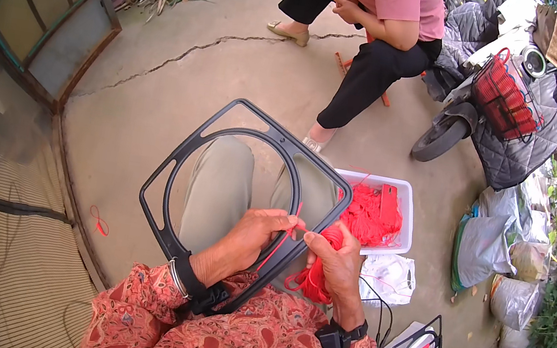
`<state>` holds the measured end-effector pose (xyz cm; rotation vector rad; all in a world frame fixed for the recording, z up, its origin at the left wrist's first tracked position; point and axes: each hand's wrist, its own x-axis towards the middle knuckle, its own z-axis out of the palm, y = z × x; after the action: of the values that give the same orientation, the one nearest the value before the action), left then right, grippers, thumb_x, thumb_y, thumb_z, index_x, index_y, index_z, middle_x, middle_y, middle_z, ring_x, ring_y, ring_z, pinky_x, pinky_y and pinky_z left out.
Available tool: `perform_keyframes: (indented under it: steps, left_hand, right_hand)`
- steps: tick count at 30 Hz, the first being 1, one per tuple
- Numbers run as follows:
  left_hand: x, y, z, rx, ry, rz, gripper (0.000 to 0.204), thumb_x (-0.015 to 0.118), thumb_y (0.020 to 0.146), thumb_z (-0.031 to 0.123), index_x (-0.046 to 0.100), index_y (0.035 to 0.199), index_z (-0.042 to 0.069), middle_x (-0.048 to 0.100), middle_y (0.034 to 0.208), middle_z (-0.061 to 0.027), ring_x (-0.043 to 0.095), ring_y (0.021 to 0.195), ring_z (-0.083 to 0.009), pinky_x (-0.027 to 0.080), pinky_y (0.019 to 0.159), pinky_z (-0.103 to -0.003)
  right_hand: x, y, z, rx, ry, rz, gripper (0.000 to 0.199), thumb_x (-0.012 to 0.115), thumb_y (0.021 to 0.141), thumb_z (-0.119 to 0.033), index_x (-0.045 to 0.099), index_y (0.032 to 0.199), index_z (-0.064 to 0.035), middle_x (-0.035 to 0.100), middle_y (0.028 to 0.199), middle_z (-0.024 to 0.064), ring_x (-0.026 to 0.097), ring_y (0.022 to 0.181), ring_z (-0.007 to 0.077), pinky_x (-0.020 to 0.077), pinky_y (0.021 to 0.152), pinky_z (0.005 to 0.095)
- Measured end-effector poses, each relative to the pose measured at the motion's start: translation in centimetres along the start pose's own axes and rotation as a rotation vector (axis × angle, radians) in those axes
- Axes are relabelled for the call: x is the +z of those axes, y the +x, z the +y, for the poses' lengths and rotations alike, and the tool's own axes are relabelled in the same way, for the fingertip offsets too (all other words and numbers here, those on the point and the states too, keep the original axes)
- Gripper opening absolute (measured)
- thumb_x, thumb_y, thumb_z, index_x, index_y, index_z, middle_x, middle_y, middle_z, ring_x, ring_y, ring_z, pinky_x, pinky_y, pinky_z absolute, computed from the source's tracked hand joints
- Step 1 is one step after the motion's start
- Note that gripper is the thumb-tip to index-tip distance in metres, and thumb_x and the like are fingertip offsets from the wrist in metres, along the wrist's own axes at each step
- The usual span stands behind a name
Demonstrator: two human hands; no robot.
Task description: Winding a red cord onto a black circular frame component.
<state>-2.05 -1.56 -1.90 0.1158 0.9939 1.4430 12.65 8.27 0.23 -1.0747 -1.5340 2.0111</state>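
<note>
A black frame [179, 155] with a large round opening and rounded corners rests across my lap. At its right-hand side my left hand [246, 242] pinches a red cord [274, 250] against the bar, thumb and forefinger together. My right hand [338, 265] is closed around a bundle of red cord [309, 281], its thumb and forefinger close to the left fingertips. A short stretch of cord runs between the two hands, and a loose end hangs down beside the frame's bar. Exactly how the cord passes round the bar is too small to make out.
Right of my knees stands a white plastic tray [408, 220] heaped with red cord [365, 213]. A white plastic bag [389, 279] lies below it. A seated person [381, 30] faces me. Folding panels [18, 206] border the left; a covered vehicle with a red basket [505, 100] stands right.
</note>
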Motion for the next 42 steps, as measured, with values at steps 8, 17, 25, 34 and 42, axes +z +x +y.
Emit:
perform_keyframes:
  steps: [8,17,25,34,42]
  left_hand:
    - [-0.8,-0.4,0.0,-0.042,0.034,0.002,0.022,0.060,0.093,0.016,0.064,0.098,-0.005,0.065,0.086,-0.0070,0.063,0.076,-0.0129,0.052,0.068,-0.024]
    - [0.1,-1.7,0.5,-0.089,0.104,-0.006,0.029,0.062,0.092,0.020,0.066,0.101,-0.007,0.068,0.091,-0.0095,0.065,0.076,-0.0145,0.053,0.067,-0.026]
    - [0.8,-1.8,0.6,-0.109,-0.021,0.006,0.033,0.057,0.096,0.023,0.064,0.106,-0.007,0.068,0.092,-0.0099,0.065,0.076,-0.0134,0.054,0.067,-0.026]
    - [-0.2,-1.3,-0.4,-0.038,0.148,0.017,0.027,0.062,0.093,0.021,0.066,0.100,-0.004,0.068,0.089,-0.0076,0.065,0.075,-0.0135,0.054,0.068,-0.026]
    - [-0.3,-1.2,-0.3,-0.063,0.034,-0.006,0.028,0.061,0.093,0.019,0.065,0.105,-0.006,0.068,0.096,-0.0094,0.065,0.084,-0.0148,0.053,0.076,-0.027]
  right_hand:
    - [0.3,0.2,0.5,-0.036,0.050,0.000,0.020,0.072,0.084,-0.014,0.054,0.081,-0.0053,0.057,0.059,-0.0011,0.050,0.049,0.0038,0.0397,0.048,0.0204]
    - [-0.5,0.1,0.8,-0.051,0.019,-0.032,0.016,0.069,0.085,-0.012,0.057,0.085,-0.0021,0.058,0.059,-0.0009,0.050,0.050,0.0035,0.0397,0.048,0.0210]
    - [-0.9,0.4,1.1,-0.027,0.032,-0.038,0.018,0.070,0.085,-0.014,0.056,0.085,-0.0015,0.056,0.057,-0.0017,0.049,0.050,0.0043,0.0402,0.049,0.0218]
    - [-1.2,0.1,1.2,0.008,-0.010,-0.051,0.022,0.073,0.084,-0.017,0.055,0.083,-0.0036,0.056,0.056,-0.0018,0.049,0.049,0.0049,0.0398,0.048,0.0220]
    - [-1.4,0.0,1.4,0.051,0.005,-0.060,0.022,0.073,0.084,-0.018,0.055,0.083,-0.0051,0.056,0.058,-0.0017,0.049,0.049,0.0051,0.0396,0.047,0.0220]
